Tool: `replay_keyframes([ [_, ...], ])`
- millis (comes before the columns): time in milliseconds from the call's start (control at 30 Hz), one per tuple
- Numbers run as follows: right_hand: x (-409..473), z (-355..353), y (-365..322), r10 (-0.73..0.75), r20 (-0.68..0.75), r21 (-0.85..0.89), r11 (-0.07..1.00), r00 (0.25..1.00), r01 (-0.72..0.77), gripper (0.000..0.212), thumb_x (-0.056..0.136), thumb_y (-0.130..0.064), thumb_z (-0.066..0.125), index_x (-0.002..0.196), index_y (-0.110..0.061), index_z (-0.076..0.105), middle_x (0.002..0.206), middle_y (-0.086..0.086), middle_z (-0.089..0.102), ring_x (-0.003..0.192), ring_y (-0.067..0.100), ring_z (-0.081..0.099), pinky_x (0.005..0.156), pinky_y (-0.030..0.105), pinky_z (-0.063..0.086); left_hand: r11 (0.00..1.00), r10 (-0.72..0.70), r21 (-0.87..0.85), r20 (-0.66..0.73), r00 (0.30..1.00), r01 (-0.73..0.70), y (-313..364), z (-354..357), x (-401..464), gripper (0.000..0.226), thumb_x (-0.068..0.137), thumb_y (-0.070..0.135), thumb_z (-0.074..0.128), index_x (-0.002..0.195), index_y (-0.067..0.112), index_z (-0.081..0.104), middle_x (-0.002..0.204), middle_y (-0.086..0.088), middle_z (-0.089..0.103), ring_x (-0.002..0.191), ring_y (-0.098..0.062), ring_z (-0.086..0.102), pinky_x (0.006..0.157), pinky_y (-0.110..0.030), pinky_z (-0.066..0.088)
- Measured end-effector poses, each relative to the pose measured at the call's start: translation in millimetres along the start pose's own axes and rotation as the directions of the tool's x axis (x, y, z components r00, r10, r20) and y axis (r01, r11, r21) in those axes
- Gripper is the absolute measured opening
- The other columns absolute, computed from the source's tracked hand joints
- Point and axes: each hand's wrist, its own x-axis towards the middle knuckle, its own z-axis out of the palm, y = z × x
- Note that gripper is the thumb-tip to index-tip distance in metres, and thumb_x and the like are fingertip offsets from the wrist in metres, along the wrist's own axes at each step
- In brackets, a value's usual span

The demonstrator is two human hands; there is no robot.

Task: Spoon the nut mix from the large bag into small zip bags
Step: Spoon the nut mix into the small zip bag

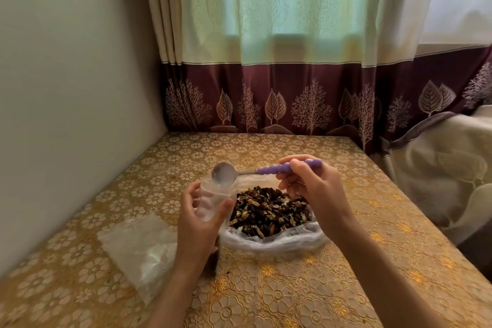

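Both hands raised, left hand (198, 217) and right hand (310, 185) gripping.

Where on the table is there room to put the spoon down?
Bare tablecloth lies behind the large bag, toward the curtain, and right of the bag out to the table's edge. The near left is crowded: the pile of small bags lies there, beside the left hand.

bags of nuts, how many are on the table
1: the large bag sits open mid-table, full of nut mix. The small bag in the left hand looks empty, and the clear plastic pile at left shows no nuts.
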Motion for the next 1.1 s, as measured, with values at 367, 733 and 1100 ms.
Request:
replay_keyframes([
  [367, 2, -56, 52, 0.142, -0.398, -0.181, 0.956, 0.906, -0.229, 0.022, 0.095, -0.013, 0.05, 0.088, 0.003, 0.063, 0.076, 0.006, 0.073, 0.058, 0.008, 0.058, 0.051, 0.02, 0.046, 0.999, 0.003, -0.035, -0.008, 1.0, -0.003, 1, 0, -1, 0.099, 0.044, 0.086, 0.058, 0.12, 0.024, 0.04, 0.104, 0.015, 0.055, 0.086, 0.019, 0.055, 0.064, -0.001, 0.043],
  [733, 1, -59, 60, 0.225, -0.326, -0.232, 0.923, 0.918, -0.308, 0.035, 0.093, -0.007, 0.049, 0.064, -0.009, 0.069, 0.079, 0.019, 0.071, 0.062, 0.021, 0.054, 0.052, 0.028, 0.04, 0.999, 0.019, -0.027, -0.015, 1.0, -0.019, 0, 0, -1, 0.092, 0.049, 0.083, 0.059, 0.118, 0.023, 0.042, 0.103, 0.014, 0.057, 0.087, 0.018, 0.056, 0.065, 0.0, 0.042],
  [1100, 0, -55, 75, 0.45, -0.327, 0.056, 0.887, 0.831, -0.458, 0.029, 0.094, -0.005, 0.046, 0.072, 0.004, 0.063, 0.074, 0.021, 0.071, 0.048, 0.014, 0.055, 0.041, 0.018, 0.043, 0.999, 0.052, 0.001, -0.002, 0.999, -0.052, 1, 2, -2, 0.077, 0.054, 0.079, 0.06, 0.112, 0.032, 0.04, 0.101, 0.019, 0.054, 0.087, 0.022, 0.053, 0.068, 0.002, 0.04],
])
